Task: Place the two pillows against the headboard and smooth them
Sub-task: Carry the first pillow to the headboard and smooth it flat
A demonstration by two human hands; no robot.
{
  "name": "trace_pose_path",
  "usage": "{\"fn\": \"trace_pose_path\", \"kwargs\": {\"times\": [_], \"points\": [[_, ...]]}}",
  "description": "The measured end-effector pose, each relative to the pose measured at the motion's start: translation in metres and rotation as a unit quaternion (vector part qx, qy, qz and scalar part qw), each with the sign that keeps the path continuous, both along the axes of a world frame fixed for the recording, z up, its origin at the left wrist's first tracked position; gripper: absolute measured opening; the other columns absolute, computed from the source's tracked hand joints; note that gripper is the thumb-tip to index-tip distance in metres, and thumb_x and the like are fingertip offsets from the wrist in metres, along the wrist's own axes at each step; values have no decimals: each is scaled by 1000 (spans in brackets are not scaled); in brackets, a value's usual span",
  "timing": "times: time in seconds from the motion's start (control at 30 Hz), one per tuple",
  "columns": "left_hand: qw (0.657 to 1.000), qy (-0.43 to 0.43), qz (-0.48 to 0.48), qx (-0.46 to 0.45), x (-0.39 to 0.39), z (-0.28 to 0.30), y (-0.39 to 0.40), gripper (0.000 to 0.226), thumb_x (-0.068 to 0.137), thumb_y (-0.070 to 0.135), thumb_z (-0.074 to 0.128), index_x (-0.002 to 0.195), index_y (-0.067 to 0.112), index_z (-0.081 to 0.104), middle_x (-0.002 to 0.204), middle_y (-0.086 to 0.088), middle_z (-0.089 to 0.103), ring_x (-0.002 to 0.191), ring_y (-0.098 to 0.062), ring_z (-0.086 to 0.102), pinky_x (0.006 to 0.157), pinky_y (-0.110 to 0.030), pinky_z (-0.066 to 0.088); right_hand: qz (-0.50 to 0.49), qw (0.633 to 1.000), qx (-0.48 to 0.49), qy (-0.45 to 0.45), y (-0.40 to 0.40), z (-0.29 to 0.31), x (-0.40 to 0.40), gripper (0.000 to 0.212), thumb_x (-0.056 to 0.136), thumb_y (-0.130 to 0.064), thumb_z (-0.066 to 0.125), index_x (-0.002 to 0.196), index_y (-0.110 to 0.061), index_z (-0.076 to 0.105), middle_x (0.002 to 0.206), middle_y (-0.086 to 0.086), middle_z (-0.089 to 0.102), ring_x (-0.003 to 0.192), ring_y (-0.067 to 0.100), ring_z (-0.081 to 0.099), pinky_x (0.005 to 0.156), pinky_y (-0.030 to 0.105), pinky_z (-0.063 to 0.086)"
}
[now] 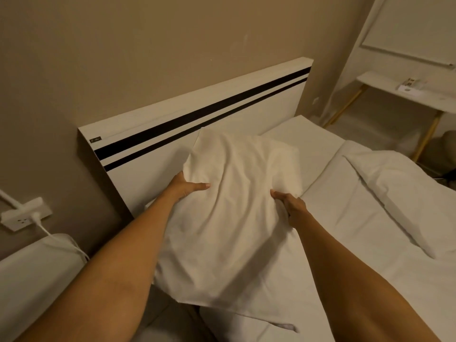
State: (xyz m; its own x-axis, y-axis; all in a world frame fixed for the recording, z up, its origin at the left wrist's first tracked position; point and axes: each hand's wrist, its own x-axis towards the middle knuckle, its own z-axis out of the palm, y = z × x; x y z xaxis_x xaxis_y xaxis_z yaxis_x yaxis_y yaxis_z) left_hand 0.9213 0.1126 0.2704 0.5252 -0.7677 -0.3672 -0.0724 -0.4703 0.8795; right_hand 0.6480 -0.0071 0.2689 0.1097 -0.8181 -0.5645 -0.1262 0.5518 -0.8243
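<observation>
Nearest the lens, two bare forearms entering from 7 and 5 o'clock, converging toward frame centre. Bed (345, 218) filling the right half from 2 to 5 o'clock, white sheet lightly creased. Headboard (222, 95) running diagonally from 9 toward 1 o'clock, white with two dark horizontal stripes and a small dark label at its left end, set against a beige wall (123, 45). Pillow (229, 206) at centre, white and wrinkled, held up over the head end of the mattress; upper edge overlapping the lower part of the headboard, whether touching it cannot be told. Folded duvet (394, 193) at 3 o'clock, lying on the bed well apart from the pillow. Second white cushion-like shape (37, 280) at 8 o'clock, beside the bed, partly cut by the frame edge. Side table (407, 92) at 1 to 2 o'clock, white top on slim gold legs, small items on it too blurred to identify. Left hand (185, 187) gripping the pillow's left edge, thumb on the front face, fingers hidden behind the fabric. Right hand (292, 207) clenched on a bunch of fabric at the pillow's right side. Wall socket (24, 217) at 9 o'clock, white plug and cable inserted.
</observation>
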Motion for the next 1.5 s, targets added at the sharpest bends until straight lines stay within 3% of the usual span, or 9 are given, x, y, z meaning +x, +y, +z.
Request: {"fn": "trace_pose_path", "kwargs": {"times": [0.3, 0.47, 0.57, 0.67, 0.83, 1.13, 1.27, 1.37, 1.5], "points": [[998, 24, -40, 34, 82, -35, -64, 88, 65, 29, 89, 141, 15, 45, 136, -7, 56, 126, -28, 52, 106, -39, 43, -46, 998, 31, 18, -41, -27, 65, 79, 70, -20, 82, 136, -2, 43, 137, 11, 51, 120, 35, 50, 94, 41, 39], [993, 29, -101, 62, 138, -67, -105, 125, 36, 58, 91, 144, 18, 41, 139, -5, 54, 128, -25, 51, 110, -43, 41, -106, 992, 51, 46, -56, -56, 107, 84, 69, -21, 83, 139, -3, 40, 140, 12, 49, 124, 37, 48, 101, 46, 38], [987, 38, -135, 82, 168, -82, -128, 105, 55, 42, 91, 144, 17, 42, 138, -6, 54, 127, -27, 51, 109, -42, 40, -133, 987, 71, 59, -62, -75, 135, 89, 66, -24, 85, 140, -4, 39, 141, 14, 49, 124, 37, 48, 104, 48, 39], [980, 35, -169, 95, 195, -94, -153, 118, 45, 51, 91, 145, 19, 39, 141, -5, 53, 129, -26, 50, 111, -44, 39, -161, 981, 94, 58, -71, -100, 159, 89, 64, -25, 86, 138, -3, 42, 138, 13, 51, 118, 37, 51, 101, 48, 42], [974, 24, -193, 120, 229, -122, -204, 88, 68, 32, 86, 143, 15, 43, 136, -4, 54, 126, -26, 51, 103, -33, 40, -179, 973, 137, 49, -95, -148, 191, 100, 57, -36, 88, 141, -7, 41, 141, 12, 50, 123, 40, 49, 105, 54, 39], [970, -23, -204, 134, 276, -196, -287, 91, 71, 31, 84, 147, 18, 35, 144, -6, 47, 131, -28, 46, 103, -34, 39, -219, 960, 172, 32, -151, -227, 246, 96, 58, -34, 88, 138, -7, 42, 133, 11, 57, 105, 34, 57, 80, 44, 45], [953, -108, -228, 165, 287, -234, -313, 100, 69, 47, 81, 150, 21, 29, 148, -7, 44, 134, -31, 43, 109, -41, 38, -224, 959, 171, 37, -162, -269, 258, 93, 65, -35, 86, 140, -5, 39, 134, 9, 53, 119, 37, 53, 90, 44, 46], [924, -177, -279, 193, 291, -272, -314, 98, 77, 46, 74, 153, 15, 20, 155, -10, 33, 141, -31, 34, 115, -45, 32, -191, 971, 129, 57, -162, -305, 260, 88, 73, -30, 82, 143, -6, 33, 129, 1, 49, 125, 34, 48, 101, 44, 42], [876, -253, -344, 222, 284, -314, -296, 76, 97, 42, 48, 155, 14, 7, 163, -10, 11, 150, -27, 13, 121, -40, 15, -102, 981, 107, 122, -147, -332, 264, 82, 88, -34, 66, 152, -20, 18, 156, 9, 28, 138, 33, 36, 112, 45, 34]]}}
